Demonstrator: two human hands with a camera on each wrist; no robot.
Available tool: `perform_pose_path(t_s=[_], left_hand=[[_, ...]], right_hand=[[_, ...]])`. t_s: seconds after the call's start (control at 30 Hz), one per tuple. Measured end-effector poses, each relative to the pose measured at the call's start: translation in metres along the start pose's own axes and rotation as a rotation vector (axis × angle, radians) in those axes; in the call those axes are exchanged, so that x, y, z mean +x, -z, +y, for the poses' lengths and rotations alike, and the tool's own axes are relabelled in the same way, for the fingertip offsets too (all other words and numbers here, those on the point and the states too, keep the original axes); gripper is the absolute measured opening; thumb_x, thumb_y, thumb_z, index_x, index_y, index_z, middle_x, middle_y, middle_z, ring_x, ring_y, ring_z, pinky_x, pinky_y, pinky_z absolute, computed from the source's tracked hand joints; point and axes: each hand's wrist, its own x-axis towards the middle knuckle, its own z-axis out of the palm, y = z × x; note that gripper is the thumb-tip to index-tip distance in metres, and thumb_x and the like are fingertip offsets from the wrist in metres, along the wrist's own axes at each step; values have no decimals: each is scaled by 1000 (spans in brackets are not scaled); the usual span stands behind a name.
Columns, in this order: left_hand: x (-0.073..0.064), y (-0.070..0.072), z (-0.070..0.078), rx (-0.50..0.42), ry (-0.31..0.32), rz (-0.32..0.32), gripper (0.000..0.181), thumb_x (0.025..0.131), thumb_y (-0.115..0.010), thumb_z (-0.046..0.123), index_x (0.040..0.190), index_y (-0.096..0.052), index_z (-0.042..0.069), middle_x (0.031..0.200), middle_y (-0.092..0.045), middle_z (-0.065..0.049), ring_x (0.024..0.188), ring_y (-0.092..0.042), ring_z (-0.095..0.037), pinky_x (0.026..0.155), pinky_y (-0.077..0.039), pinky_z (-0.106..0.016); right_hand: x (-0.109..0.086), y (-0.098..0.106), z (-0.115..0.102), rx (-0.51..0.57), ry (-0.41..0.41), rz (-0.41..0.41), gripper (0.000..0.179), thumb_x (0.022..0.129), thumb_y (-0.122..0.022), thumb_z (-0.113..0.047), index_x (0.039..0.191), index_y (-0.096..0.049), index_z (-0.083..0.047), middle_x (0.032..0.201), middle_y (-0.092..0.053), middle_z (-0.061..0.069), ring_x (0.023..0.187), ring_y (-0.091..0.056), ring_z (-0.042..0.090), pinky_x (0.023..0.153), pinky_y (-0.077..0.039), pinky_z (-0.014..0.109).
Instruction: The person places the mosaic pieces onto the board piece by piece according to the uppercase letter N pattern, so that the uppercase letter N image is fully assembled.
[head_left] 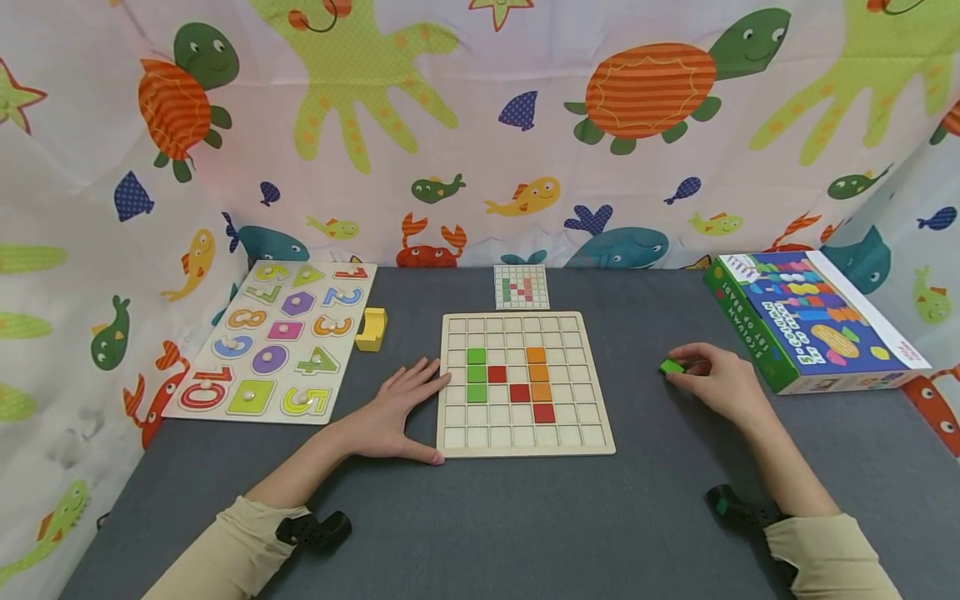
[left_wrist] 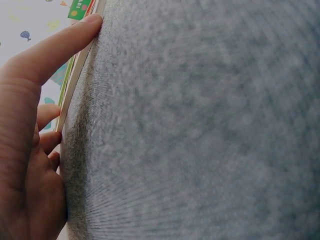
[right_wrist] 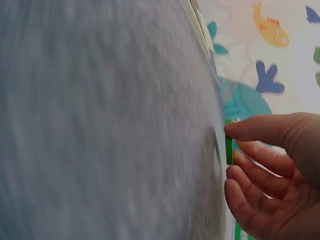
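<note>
A wooden grid board lies on the grey table, with green tiles, red tiles and orange tiles set in some of its squares. My left hand rests at the board's left edge with fingers spread; in the left wrist view its thumb lies along that edge. To the right of the board, my right hand pinches a green tile between thumb and fingers. The right wrist view shows this green tile edge-on at the fingertips.
Behind the board lies a small pattern card. A number and shape puzzle sits at the left, with a yellow block beside it. At the right is a colourful game box. A printed curtain hangs behind the table.
</note>
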Motion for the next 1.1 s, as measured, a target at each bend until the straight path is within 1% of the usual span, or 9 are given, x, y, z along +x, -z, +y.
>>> perform_pose_path(t_s=[0.17, 0.33, 0.47, 0.53, 0.63, 0.83, 0.93, 1.1], left_hand=[[0, 0, 0, 0, -1, 0, 111, 73, -74, 66, 157, -20, 19, 163, -6, -4, 149, 2, -23, 117, 0, -49], [0, 0, 1, -3, 0, -2, 111, 73, -74, 65, 158, -19, 19, 163, -6, -3, 149, 3, -23, 117, 1, -49], [1, 0, 1, -8, 5, -6, 111, 73, -74, 65, 158, -19, 19, 163, -6, -3, 149, 3, -22, 117, 1, -49], [1, 0, 1, -7, 6, -7, 111, 73, -74, 65, 158, -19, 19, 163, -6, -3, 149, 3, -22, 117, 1, -49], [1, 0, 1, -7, 6, -8, 111, 73, -74, 65, 158, -19, 19, 163, -5, -3, 149, 3, -23, 117, 1, -49], [0, 0, 1, -6, 10, -5, 111, 73, -74, 66, 157, -20, 18, 163, -6, -5, 149, 2, -23, 117, 1, -49], [0, 0, 1, -7, 12, -4, 112, 72, -74, 66, 157, -20, 18, 163, -6, -4, 149, 3, -22, 117, 1, -48], [0, 0, 1, -8, 19, -11, 111, 72, -73, 67, 158, -20, 19, 163, -5, -2, 149, 4, -21, 117, 2, -48]], right_hand=[[2, -14, -23, 41, 18, -13, 39, 90, -72, -27, 121, -64, -4, 108, -67, 16, 88, -61, 25, 65, -47, 32], [6, -29, -49, 85, 44, -37, 34, 90, -72, -25, 119, -66, -9, 110, -68, 12, 90, -62, 23, 68, -48, 34], [8, -41, -69, 126, 75, -65, 33, 88, -74, -22, 118, -67, -9, 107, -68, 8, 89, -61, 21, 70, -47, 35], [10, -48, -79, 142, 98, -79, 32, 87, -75, -19, 117, -67, -9, 102, -68, 7, 87, -60, 20, 69, -46, 35], [12, -59, -94, 164, 142, -101, 32, 84, -77, -16, 114, -69, -9, 99, -68, 5, 84, -60, 19, 67, -46, 34], [15, -83, -127, 217, 251, -160, 29, 83, -78, -14, 110, -70, -10, 102, -69, 2, 86, -63, 17, 71, -50, 33], [15, -95, -145, 231, 315, -196, 28, 82, -78, -12, 108, -70, -10, 99, -69, 0, 83, -62, 15, 70, -51, 32], [15, -114, -169, 216, 437, -271, 26, 81, -78, -11, 106, -70, -9, 94, -67, 1, 77, -60, 13, 69, -51, 27]])
